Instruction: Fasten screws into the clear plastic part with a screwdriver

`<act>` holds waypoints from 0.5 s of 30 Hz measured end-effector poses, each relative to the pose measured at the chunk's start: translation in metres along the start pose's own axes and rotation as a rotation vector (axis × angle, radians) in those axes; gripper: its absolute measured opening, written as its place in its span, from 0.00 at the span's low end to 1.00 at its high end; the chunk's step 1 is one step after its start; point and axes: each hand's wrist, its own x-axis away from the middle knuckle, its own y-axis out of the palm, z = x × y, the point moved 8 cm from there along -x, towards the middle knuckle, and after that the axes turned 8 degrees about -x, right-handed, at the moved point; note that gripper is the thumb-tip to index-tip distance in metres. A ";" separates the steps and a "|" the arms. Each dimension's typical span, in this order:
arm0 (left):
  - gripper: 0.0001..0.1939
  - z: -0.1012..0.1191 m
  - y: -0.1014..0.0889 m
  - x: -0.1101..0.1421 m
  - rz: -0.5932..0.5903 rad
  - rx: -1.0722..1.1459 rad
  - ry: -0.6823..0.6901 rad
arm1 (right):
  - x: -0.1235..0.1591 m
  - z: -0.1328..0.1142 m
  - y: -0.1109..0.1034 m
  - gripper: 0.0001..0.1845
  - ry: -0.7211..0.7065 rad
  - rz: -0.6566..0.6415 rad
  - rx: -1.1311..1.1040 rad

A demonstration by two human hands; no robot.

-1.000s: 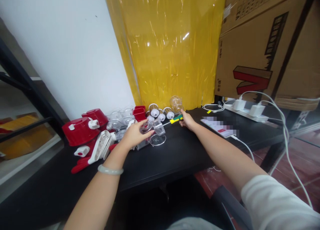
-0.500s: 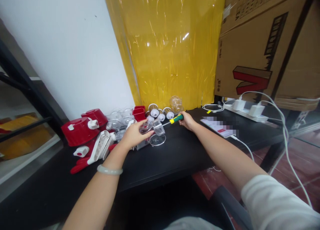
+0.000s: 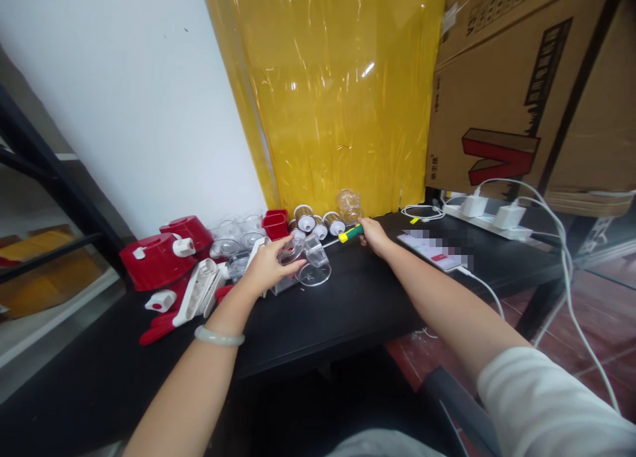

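My left hand [image 3: 271, 266] grips a clear plastic part [image 3: 314, 250] with a round, cup-like body, thumb on the near side. In my right hand [image 3: 373, 235] is a screwdriver [image 3: 352, 234] with a green and yellow handle, closed around the handle's end. Its shaft points left and reaches the clear part; the tip's exact contact is hard to see. Just below the held part, a clear round disc [image 3: 315, 275] lies on the black table [image 3: 318, 324]. Several white-capped cylinders [image 3: 305, 218] rest right behind it.
Red housings [image 3: 154, 261], white and red handle parts [image 3: 201, 291] and clear cups [image 3: 228, 238] crowd the left. A red container [image 3: 275, 224] stands at the back. On the right are a tablet [image 3: 432, 250], a power strip [image 3: 487, 222] with cables, and a large cardboard box [image 3: 507, 99].
The screwdriver's handle has shifted very slightly right and my right fingers have changed their hold on its end. My left hand keeps the clear part in nearly the same place.
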 end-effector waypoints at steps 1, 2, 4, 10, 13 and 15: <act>0.40 -0.001 0.001 -0.001 -0.011 -0.007 0.001 | -0.002 0.003 0.000 0.14 0.009 -0.003 -0.002; 0.40 -0.002 0.001 -0.002 -0.021 -0.010 0.001 | -0.003 0.005 0.000 0.13 0.017 -0.005 -0.006; 0.40 -0.003 0.002 -0.003 -0.035 -0.014 0.000 | -0.006 0.010 0.000 0.13 0.030 -0.005 -0.012; 0.41 -0.004 0.003 -0.003 -0.070 -0.065 -0.041 | -0.001 0.014 0.004 0.12 0.109 -0.007 -0.056; 0.41 -0.004 0.003 -0.002 -0.105 -0.107 -0.075 | 0.005 0.015 0.007 0.11 0.174 -0.005 -0.122; 0.40 -0.003 0.002 -0.001 -0.114 -0.128 -0.079 | 0.007 0.016 0.008 0.11 0.202 -0.005 -0.137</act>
